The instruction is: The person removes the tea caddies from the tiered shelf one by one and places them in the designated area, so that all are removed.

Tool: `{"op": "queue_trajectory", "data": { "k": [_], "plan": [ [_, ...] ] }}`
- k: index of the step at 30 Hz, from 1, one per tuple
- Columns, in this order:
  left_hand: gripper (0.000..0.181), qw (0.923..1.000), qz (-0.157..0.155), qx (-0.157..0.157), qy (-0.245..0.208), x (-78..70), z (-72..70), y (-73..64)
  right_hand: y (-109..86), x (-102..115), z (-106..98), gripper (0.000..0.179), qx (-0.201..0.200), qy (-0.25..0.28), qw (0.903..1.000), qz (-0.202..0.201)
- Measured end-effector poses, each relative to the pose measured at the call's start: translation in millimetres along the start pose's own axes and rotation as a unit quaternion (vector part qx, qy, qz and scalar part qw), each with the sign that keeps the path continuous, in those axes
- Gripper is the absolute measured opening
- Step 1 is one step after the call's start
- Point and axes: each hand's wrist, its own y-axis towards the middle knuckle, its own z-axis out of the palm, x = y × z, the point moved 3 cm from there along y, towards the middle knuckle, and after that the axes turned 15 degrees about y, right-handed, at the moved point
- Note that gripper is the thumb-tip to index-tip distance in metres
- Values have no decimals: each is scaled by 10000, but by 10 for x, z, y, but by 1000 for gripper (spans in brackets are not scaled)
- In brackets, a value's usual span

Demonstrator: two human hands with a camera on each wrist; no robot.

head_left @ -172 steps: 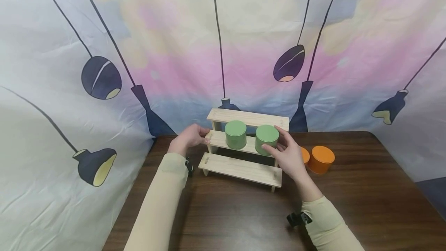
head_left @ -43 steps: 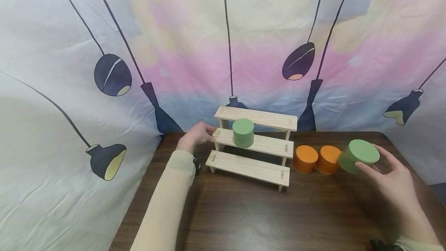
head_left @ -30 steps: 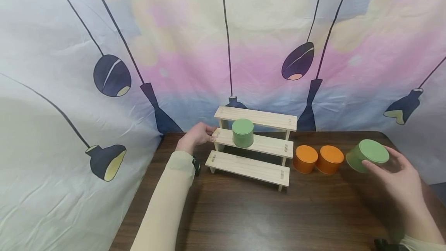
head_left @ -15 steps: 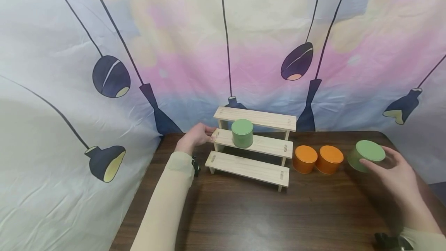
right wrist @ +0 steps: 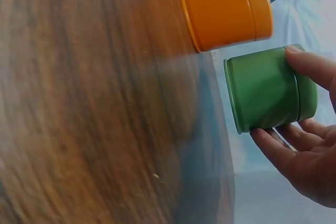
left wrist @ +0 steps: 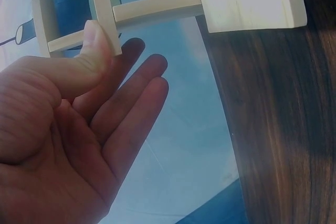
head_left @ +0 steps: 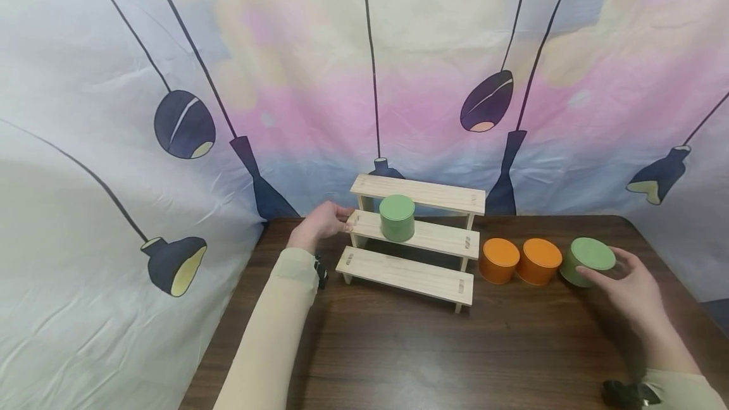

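Observation:
A pale wooden three-step display stand (head_left: 404,274) stands at the back of the table. My left hand (head_left: 320,223) pinches the left end of its middle step, thumb on one side; in the left wrist view the other fingers (left wrist: 139,121) extend past the wood. One green round tin (head_left: 397,219) sits upright on that middle step. Over at the right, my right hand (head_left: 632,286) grips a second green tin (right wrist: 268,90) between thumb and fingers. It is close over the table, just right of two orange tins (head_left: 538,261), (head_left: 498,260) standing side by side.
The brown wood table (head_left: 398,353) runs to a back edge just behind the stand. A fabric backdrop (head_left: 319,81) printed with hanging lamps rises behind it and along the left side.
Earlier both green tins were on the middle step; my right hand has carried one to the right. In the last half second it moved left and lower, nearer the orange tins. My left hand stays put.

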Motion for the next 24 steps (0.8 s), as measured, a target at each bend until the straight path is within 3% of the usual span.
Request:
{"op": "queue_trajectory", "data": {
  "k": [8, 24],
  "plan": [
    [57, 10000, -30, 10, -68, -4, -5, -15, 47, -41, 84, 109, 191, 11, 9998, 18],
    [57, 9999, -37, -57, 109, -4, -2, -14, 77, -119, 136, 110, 157, 162, 9997, 105]
  ]
}}
